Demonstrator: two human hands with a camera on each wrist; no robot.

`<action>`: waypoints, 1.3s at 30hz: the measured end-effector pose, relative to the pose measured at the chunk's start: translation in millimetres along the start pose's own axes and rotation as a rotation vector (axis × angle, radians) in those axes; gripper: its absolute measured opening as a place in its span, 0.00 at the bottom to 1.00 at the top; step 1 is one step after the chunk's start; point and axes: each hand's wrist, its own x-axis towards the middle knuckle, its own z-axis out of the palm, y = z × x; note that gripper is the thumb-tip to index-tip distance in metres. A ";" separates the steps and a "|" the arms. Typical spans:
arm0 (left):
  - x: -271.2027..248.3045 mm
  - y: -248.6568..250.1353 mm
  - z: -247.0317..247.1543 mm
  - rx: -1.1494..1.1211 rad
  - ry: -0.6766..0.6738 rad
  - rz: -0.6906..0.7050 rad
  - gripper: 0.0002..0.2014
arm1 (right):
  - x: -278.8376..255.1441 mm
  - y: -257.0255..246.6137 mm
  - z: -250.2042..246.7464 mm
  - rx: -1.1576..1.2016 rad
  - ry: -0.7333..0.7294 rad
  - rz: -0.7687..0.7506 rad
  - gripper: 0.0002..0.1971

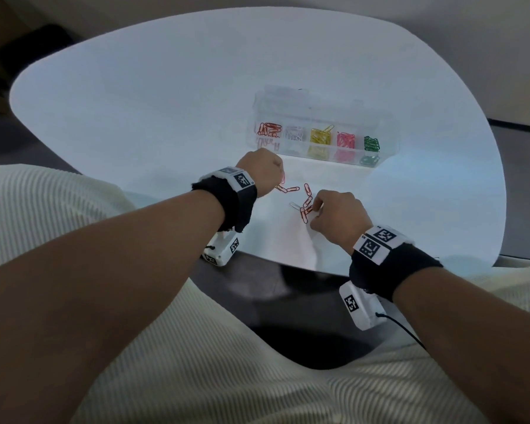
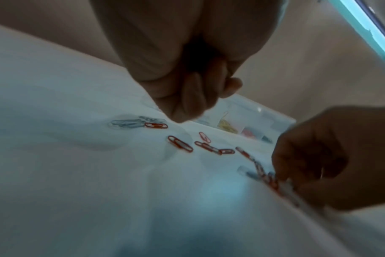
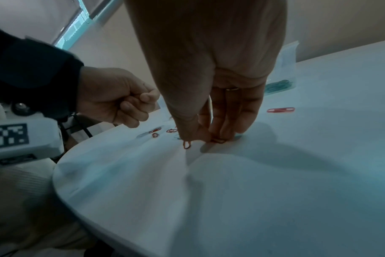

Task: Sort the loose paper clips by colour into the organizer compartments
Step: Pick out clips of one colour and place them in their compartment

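A clear organizer (image 1: 306,117) stands on the white table, its compartments holding red, white, yellow, pink and green clips from left to right. In front of it several loose red paper clips (image 1: 306,203) and a silver clip (image 1: 295,205) lie scattered. My right hand (image 1: 314,209) reaches down into this cluster, and its thumb and fingertips (image 3: 225,136) pinch a red clip (image 3: 218,140) against the table. My left hand (image 1: 277,175) hovers to the left as a curled fist (image 3: 141,106), and nothing shows in it. More red clips (image 2: 179,144) and silver clips (image 2: 127,123) lie below it.
The round white table (image 1: 166,102) stretches far behind and to the left. Its near edge (image 1: 257,258) runs just below my wrists, with my lap in ribbed cream cloth under it. A crease (image 3: 191,165) runs through the white surface near the clips.
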 end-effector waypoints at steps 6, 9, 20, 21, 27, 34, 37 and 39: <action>2.7 -6.0 8.5 0.412 -0.006 0.122 0.12 | -0.9 4.9 2.9 0.032 -0.028 0.014 0.10; 7.6 -12.3 12.1 0.558 -0.036 0.170 0.14 | -3.8 7.9 -0.7 0.153 0.037 0.024 0.03; 14.5 -14.7 21.8 0.666 -0.064 0.218 0.09 | 0.3 5.0 -9.7 0.930 -0.089 0.185 0.12; 14.5 -14.6 22.7 0.675 -0.059 0.221 0.10 | -0.3 2.5 -9.0 0.728 -0.072 0.141 0.08; 13.0 -14.3 27.9 0.702 -0.065 0.238 0.10 | 2.9 -2.9 11.3 0.131 0.018 0.105 0.09; 8.8 -10.9 27.3 0.673 -0.049 0.235 0.10 | 1.9 -5.8 11.0 0.084 -0.035 0.123 0.13; 6.5 -4.0 19.1 0.506 0.029 0.197 0.07 | -3.5 -0.9 1.7 0.438 -0.094 0.103 0.16; 8.6 2.8 14.6 0.410 0.006 0.164 0.04 | -1.7 6.6 -5.8 0.936 -0.176 0.202 0.17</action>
